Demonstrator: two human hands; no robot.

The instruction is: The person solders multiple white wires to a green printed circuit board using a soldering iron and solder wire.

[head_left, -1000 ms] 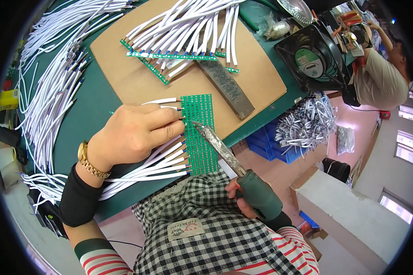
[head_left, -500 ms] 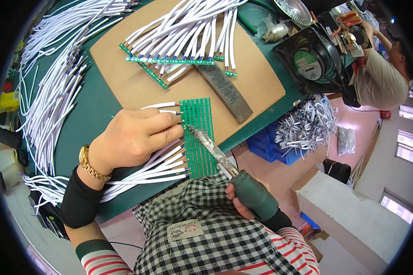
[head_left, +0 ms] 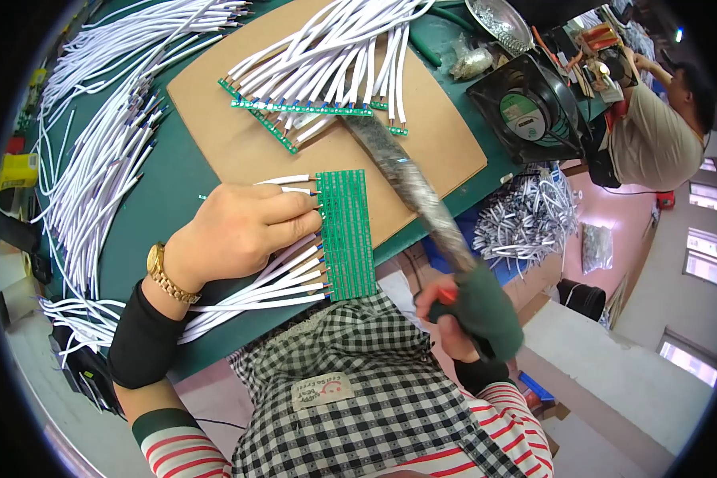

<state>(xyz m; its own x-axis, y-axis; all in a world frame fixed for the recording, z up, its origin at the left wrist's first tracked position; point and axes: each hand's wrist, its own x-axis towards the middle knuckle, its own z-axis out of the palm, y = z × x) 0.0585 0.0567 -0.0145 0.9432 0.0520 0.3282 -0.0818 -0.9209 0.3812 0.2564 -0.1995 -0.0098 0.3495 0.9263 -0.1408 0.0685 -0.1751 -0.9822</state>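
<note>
My left hand (head_left: pixel 243 227) is closed in a pinch at the left edge of a green circuit board panel (head_left: pixel 347 239). Its fingertips are on a white cable, whose end they mostly hide. Several other white cables (head_left: pixel 271 293) with stripped ends run to the same edge, above and below the fingers. My right hand (head_left: pixel 446 315) grips the green handle of a soldering iron (head_left: pixel 432 211), smeared by motion. The iron's long metal shaft points up and left, over a dark grey bar (head_left: pixel 374 142) on the brown board, apart from the panel.
White cables soldered to narrow green strips (head_left: pixel 303 107) lie on the brown board (head_left: pixel 239 163). Loose cable bundles (head_left: pixel 95 191) cover the green table's left side. A black fan (head_left: pixel 526 111) stands at right; beyond it works another person (head_left: pixel 657 131). A cable heap (head_left: pixel 530 219) sits below the table.
My right hand has moved the soldering iron off the panel's edge, right and away, its shaft now over the grey bar. My left hand keeps its pinch at the panel.
</note>
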